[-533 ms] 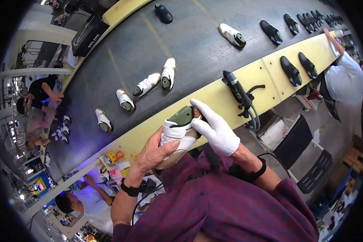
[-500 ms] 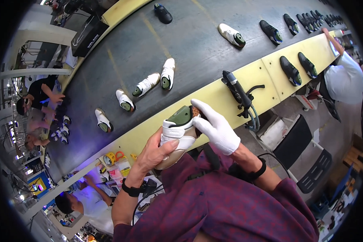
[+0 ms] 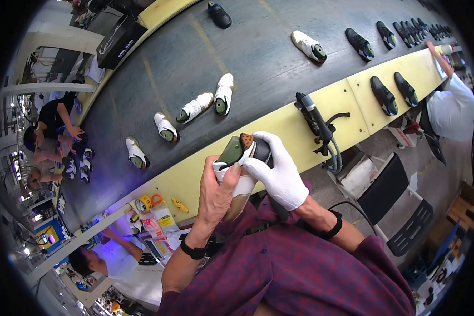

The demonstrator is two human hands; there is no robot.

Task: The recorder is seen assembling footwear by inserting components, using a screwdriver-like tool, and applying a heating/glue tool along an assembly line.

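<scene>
A white and tan shoe (image 3: 244,184) is between my two hands, held over the near edge of the yellow ledge. Its green insole and an orange-brown spotted patch at the heel face up. My bare left hand (image 3: 216,192) grips the side of the shoe, thumb at the collar. Around the heel end is my right hand (image 3: 279,174), in a white knit glove, its thumb pressed near the collar and its fingers over the dark heel. The toe points down toward my body and is partly hidden by my left hand.
Beyond the yellow ledge (image 3: 347,110) runs a dark conveyor (image 3: 142,95) carrying white shoes (image 3: 224,95) and black shoes (image 3: 361,43). A black hand tool with hoses (image 3: 316,121) lies on the ledge. Yellow tape (image 3: 143,204) sits left; a chair (image 3: 379,181) stands right. Other people work around the conveyor.
My left hand has shifted up the shoe toward its collar. My right hand has closed farther around the heel, and the shoe has turned, showing more of its dark heel.
</scene>
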